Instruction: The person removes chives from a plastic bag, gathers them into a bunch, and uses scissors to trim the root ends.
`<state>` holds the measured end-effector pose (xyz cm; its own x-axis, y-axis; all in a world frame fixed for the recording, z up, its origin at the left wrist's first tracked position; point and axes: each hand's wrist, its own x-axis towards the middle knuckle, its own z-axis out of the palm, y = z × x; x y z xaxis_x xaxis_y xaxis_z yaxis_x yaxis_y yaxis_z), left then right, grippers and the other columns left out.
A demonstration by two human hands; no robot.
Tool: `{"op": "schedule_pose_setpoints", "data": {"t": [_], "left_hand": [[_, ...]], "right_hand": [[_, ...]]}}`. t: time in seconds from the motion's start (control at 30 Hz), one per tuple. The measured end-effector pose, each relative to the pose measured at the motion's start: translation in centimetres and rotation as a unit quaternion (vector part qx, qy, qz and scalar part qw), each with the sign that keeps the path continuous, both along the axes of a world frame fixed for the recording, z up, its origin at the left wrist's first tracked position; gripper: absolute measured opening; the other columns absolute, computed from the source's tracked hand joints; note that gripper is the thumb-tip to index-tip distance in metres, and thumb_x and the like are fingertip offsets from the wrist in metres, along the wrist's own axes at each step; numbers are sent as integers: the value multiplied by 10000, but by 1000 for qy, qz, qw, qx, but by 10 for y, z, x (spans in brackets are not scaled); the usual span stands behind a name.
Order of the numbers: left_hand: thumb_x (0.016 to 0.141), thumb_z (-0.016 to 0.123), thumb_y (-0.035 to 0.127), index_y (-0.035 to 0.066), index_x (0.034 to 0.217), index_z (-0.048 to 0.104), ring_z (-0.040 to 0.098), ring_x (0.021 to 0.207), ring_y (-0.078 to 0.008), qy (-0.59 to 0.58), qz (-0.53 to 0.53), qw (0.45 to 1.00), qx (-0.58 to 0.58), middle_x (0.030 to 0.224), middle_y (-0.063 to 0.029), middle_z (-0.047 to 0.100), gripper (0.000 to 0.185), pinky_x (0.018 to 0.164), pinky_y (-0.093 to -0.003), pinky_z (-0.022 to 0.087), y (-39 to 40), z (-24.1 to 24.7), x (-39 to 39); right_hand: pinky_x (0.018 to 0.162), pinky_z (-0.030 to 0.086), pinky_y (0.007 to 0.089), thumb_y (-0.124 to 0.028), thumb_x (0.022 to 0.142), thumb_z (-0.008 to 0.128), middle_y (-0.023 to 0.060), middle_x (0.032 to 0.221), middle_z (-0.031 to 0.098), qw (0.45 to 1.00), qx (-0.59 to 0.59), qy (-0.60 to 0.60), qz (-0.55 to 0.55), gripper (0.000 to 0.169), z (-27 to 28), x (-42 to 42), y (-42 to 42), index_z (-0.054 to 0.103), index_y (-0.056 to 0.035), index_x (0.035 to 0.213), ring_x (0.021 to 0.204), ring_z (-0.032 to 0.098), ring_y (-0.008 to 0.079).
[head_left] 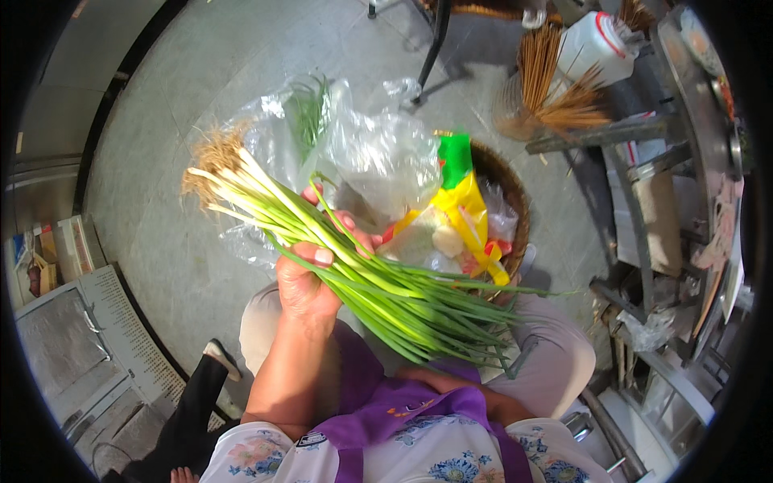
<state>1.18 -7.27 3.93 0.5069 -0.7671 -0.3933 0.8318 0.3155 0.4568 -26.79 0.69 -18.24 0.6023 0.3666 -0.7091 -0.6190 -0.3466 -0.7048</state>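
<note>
A bunch of scallions (386,284) lies slantwise across the middle, its roots at upper left and its green leaves at lower right. My left hand (311,271) grips the pale stalks, thumb on top and fingers around the far side. One bent green stalk sticks up beside the fingers. My right forearm (501,404) comes in low on the right; the hand itself is hidden behind the leaves and apron. Beyond the bunch, a clear plastic bag (380,151) with thin green leaves inside lies spread out. A round wicker basket (520,211) holds yellow and green plastic packaging (462,196).
Bundles of thin wooden sticks (539,66) and a white plastic container (595,48) stand at the upper right, near a metal-framed table (694,102). A black metal leg (436,48) stands behind the bag. Another person's dark-trousered leg (193,392) and shoe are at lower left.
</note>
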Motion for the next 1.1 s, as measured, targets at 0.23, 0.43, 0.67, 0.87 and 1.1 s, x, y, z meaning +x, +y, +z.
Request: {"op": "schedule_pose_setpoints", "data": {"t": [0.23,0.43,0.67,0.87,1.1], "left_hand": [[481,565,3,126,1112,466,567,659,-301,11,-29,985,-171,802,-145,548,651,770,-504,425,1,4,21],[506,535,-36,111,1094,466,569,652,-297,-5,2,984,-175,805,-145,554,611,754,-497,442,7,7,14],[525,506,-40,64,1118,405,581,631,-308,-38,10,988,-149,773,-129,571,610,730,-494,458,18,6,6],[533,503,-44,23,1146,363,574,613,-291,-36,20,986,-162,791,-150,556,632,664,-445,486,17,7,1],[536,531,-56,-3,1142,370,585,611,-266,-58,43,981,-178,792,-141,559,629,606,-376,509,38,22,1]], "right_hand": [[863,373,366,-269,822,438,190,997,557,990,-105,-70,-63,342,37,4,-45,543,-29,1041,965,522,297],[867,370,371,-250,824,439,199,1019,544,961,-203,-158,-101,337,83,0,-76,525,-28,1064,989,508,298],[874,365,378,-220,837,432,211,1061,518,880,-344,-327,18,338,212,-23,-80,492,-13,1098,1031,482,301],[789,420,301,-169,820,499,179,960,567,960,-198,-152,-128,258,223,-73,-71,542,25,984,904,547,262],[750,460,304,-71,806,511,163,885,607,866,-133,-4,-483,236,344,-53,-47,539,71,992,800,598,221]]}}
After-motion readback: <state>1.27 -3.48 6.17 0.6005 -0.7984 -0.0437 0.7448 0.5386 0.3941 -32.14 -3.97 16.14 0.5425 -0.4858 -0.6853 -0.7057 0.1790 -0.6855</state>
